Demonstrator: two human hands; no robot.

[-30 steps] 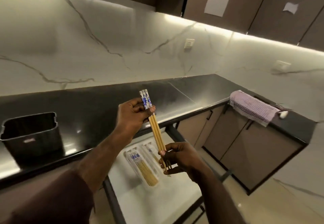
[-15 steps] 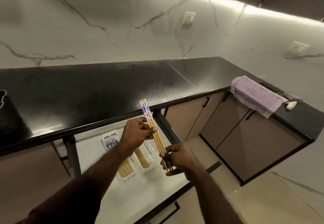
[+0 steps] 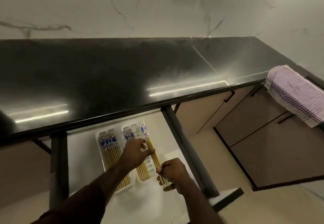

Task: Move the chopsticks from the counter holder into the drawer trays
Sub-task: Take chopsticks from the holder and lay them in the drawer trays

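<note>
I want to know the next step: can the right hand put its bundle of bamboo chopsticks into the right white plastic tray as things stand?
Probably yes. The right hand and left hand hold the bundle of bamboo chopsticks just above the right white plastic tray, which looks partly filled, with nothing between.

A pair of bamboo chopsticks (image 3: pixel 152 151) with blue-and-white tops is held slanted over the open drawer (image 3: pixel 82 155). Two white trays (image 3: pixel 101 151) inside hold more chopsticks lying flat.
</note>
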